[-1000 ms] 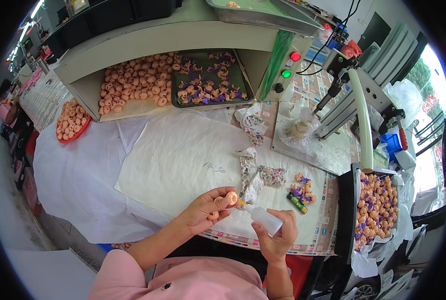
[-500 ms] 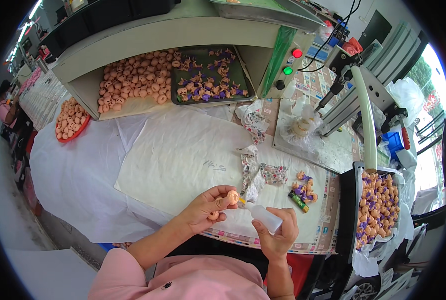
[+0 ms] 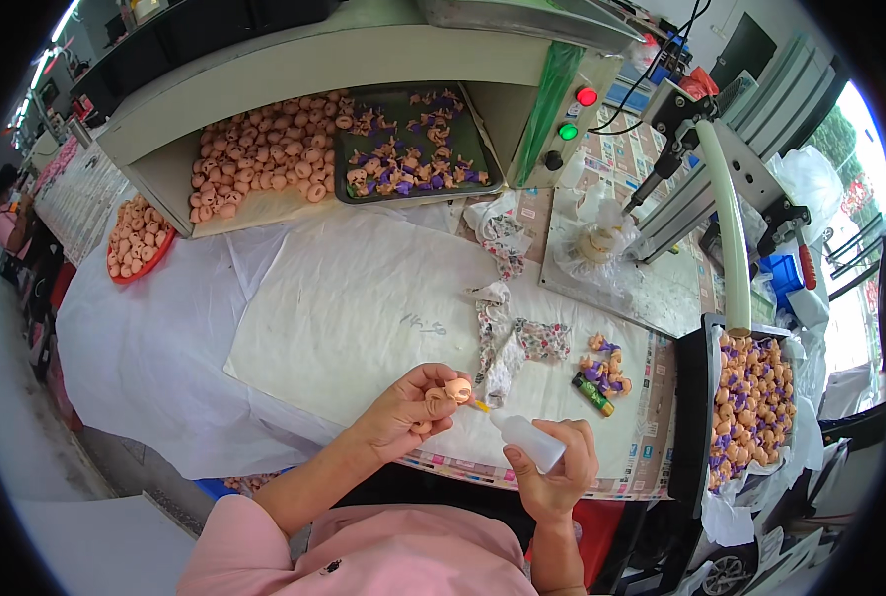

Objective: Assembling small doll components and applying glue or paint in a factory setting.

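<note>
Between the thumb and fingers of my left hand (image 3: 400, 415) is a small peach doll head (image 3: 458, 389), its opening turned up and to the right. Other peach pieces show lower in the same fingers, partly hidden. My right hand (image 3: 559, 475) is wrapped round a translucent white squeeze bottle (image 3: 534, 445), held tilted. The bottle's yellow nozzle tip (image 3: 480, 405) is right by the doll head; whether it touches cannot be made out. To the right of the bottle, several small peach and purple doll figures (image 3: 610, 370) lie beside a green tube (image 3: 593, 394).
Loose doll heads (image 3: 264, 149) fill the shelf, next to a dark tray (image 3: 349, 199) of purple-and-peach doll bodies. A red basket (image 3: 155, 260) of heads stands left. Floral cloth (image 3: 503, 348) lies mid-table. A press machine (image 3: 652, 238) and a black bin (image 3: 694, 417) of dolls stand right.
The doll head has turned slightly in my left fingers and shifted a little left. My right hand and the bottle have moved slightly down and right.
</note>
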